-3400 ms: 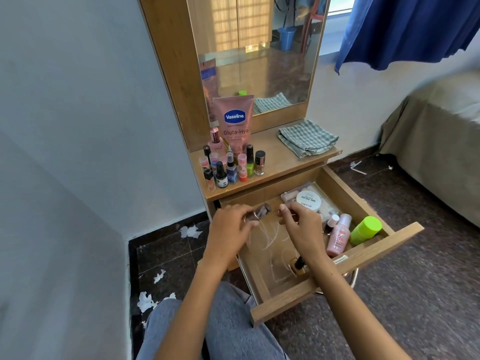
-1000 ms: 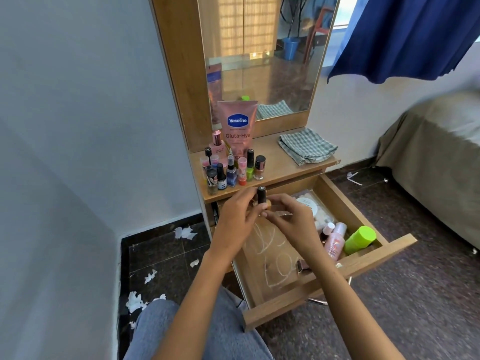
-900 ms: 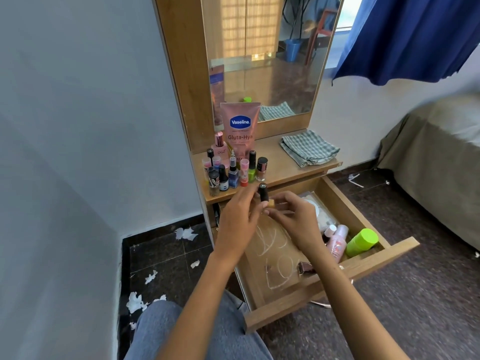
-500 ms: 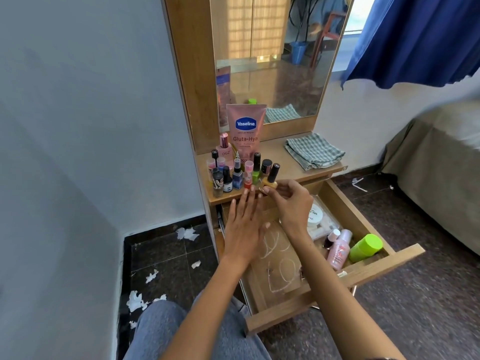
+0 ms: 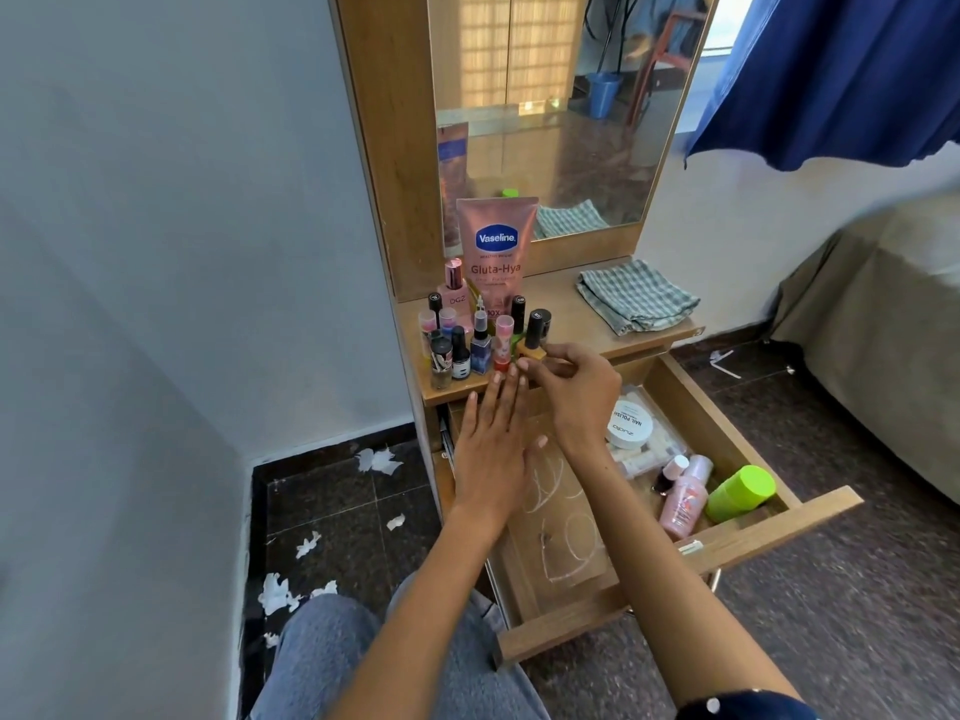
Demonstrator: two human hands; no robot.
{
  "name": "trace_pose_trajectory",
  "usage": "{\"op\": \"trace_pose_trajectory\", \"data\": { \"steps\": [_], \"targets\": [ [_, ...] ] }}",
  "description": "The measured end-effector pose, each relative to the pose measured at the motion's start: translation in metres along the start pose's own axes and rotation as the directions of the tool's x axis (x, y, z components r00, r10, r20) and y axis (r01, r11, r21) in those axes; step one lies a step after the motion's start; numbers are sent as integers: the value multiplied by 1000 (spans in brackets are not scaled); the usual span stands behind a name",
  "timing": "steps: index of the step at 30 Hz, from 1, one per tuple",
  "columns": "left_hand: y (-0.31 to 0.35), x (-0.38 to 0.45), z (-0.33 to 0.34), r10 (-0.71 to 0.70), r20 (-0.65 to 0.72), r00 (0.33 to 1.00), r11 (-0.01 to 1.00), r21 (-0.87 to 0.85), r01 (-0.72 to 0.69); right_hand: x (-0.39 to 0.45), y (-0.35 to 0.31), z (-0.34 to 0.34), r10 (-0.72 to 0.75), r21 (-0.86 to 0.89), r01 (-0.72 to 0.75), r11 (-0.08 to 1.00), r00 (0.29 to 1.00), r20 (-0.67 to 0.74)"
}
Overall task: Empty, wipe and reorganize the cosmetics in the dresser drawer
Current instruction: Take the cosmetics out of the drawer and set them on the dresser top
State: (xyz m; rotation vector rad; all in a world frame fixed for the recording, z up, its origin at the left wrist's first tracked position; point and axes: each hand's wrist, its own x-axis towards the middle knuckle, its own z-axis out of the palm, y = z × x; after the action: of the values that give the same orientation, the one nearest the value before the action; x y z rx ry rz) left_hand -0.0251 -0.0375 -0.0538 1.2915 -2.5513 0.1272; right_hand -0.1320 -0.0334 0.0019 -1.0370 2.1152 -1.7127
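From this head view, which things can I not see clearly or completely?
- Nail polish bottle: its base is covered by the right hand.
- Clear pouch: contents hidden under the white jar.
- Small bottle labels in the cluster: too small to read.
- Drawer back left corner: hidden behind the left hand.

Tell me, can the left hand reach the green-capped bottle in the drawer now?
Probably not directly: the left hand is across the drawer from the green-capped bottle, and the right forearm crosses between them.
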Motion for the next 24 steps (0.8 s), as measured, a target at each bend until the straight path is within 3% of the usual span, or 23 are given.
{"op": "trace_pose_trajectory", "data": {
  "steps": [10,16,19,24],
  "targets": [
    [5,-1,-11,-11,27,1000,999,49,10,4,-4,3,-24,-70,26,997,999,31],
    [6,-1,-17,-23,56,998,996,-83,28,7,9,-30,-123,-86,133,987,986,110],
    [10,-1,-21,-28,54,998,991,-127,34,12,27,-64,-116,-250,174,953,967,228],
    [14,-2,-24,-53,54,997,981,-186,63,5,49,-100,133,-637,167,753,909,396]
  ]
}}
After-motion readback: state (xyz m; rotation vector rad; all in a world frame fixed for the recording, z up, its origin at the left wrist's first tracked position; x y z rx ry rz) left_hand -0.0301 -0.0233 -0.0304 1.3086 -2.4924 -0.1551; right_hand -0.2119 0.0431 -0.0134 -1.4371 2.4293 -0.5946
